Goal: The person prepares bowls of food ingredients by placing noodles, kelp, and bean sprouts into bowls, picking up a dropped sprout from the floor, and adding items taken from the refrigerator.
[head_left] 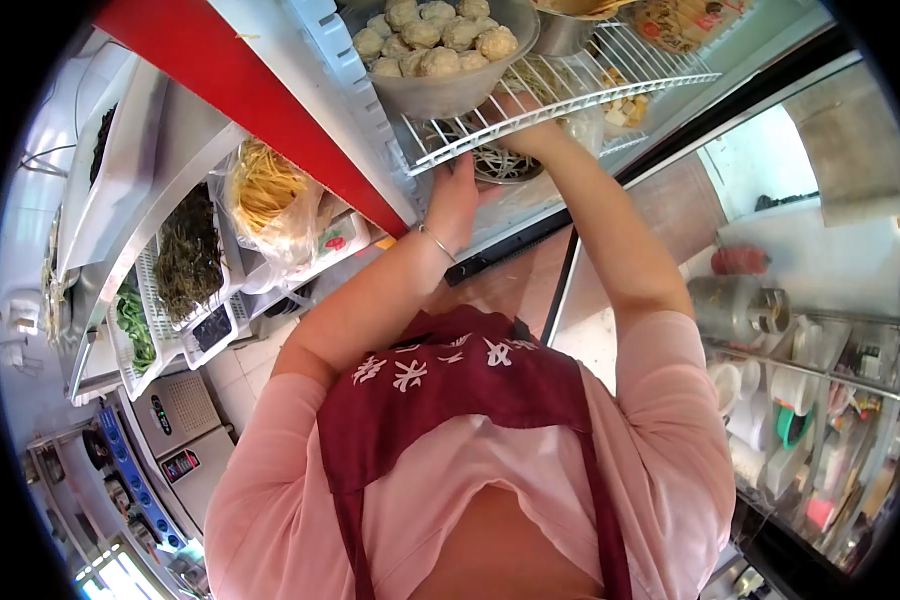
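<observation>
We can't tell if our left fingers and right fingers grip the bowl between them; probably light and smooth, it suits a rim hold.

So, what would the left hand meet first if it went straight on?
In the picture, the left hand points at the front edge of the wire shelf, likely met first; depth is unclear, so it might slip underneath.
</observation>
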Demonstrator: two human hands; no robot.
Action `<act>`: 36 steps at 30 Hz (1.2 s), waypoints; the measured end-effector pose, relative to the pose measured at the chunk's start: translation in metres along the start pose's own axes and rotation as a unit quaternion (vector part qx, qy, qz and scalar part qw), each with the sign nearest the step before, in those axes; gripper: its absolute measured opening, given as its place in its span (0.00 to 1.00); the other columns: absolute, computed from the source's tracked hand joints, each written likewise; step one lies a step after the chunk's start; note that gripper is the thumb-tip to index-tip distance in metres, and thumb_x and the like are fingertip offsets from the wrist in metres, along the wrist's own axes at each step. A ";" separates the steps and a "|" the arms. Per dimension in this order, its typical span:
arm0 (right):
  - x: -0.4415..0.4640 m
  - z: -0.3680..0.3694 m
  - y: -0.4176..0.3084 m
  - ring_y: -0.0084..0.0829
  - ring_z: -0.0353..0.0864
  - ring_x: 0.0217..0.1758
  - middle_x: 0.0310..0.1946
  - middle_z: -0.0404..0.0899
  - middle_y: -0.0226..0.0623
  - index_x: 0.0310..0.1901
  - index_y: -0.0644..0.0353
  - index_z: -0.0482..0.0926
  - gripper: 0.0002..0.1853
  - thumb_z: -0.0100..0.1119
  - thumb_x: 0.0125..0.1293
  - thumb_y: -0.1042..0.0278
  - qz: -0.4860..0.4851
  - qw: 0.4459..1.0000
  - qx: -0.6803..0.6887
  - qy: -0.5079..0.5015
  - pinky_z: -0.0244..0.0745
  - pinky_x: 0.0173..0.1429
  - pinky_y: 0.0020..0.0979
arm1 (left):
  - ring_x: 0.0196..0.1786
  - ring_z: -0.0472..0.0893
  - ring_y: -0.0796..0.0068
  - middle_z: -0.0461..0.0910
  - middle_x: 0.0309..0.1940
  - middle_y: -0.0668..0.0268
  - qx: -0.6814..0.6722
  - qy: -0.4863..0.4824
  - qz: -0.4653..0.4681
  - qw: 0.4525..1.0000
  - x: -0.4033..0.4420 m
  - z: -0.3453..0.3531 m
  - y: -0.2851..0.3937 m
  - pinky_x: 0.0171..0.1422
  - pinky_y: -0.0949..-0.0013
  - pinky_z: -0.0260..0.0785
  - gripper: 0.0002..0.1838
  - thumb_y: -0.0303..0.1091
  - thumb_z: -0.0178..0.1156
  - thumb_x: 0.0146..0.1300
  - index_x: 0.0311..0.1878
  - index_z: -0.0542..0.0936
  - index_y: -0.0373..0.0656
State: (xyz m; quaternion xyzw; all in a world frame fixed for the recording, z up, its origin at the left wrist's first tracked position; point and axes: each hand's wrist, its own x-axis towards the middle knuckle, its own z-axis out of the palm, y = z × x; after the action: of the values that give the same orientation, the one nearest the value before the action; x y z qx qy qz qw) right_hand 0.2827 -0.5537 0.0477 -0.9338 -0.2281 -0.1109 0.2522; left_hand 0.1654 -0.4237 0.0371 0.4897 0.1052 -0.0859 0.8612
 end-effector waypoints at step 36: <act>0.007 -0.039 0.006 0.46 0.76 0.51 0.46 0.77 0.49 0.49 0.58 0.77 0.17 0.50 0.60 0.61 -0.077 0.976 -0.119 -0.166 0.70 0.55 0.40 | 0.45 0.80 0.63 0.74 0.51 0.61 0.023 -0.029 -0.057 0.998 -0.007 0.002 0.013 0.46 0.59 0.77 0.21 0.46 0.40 0.70 0.59 0.64 0.44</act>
State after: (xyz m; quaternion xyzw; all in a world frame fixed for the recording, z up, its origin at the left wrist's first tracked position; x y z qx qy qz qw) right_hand 0.2880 -0.5762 0.0805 -0.9422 -0.3231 -0.0001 0.0888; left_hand 0.1624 -0.4185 0.0504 0.5003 0.1054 -0.1515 0.8460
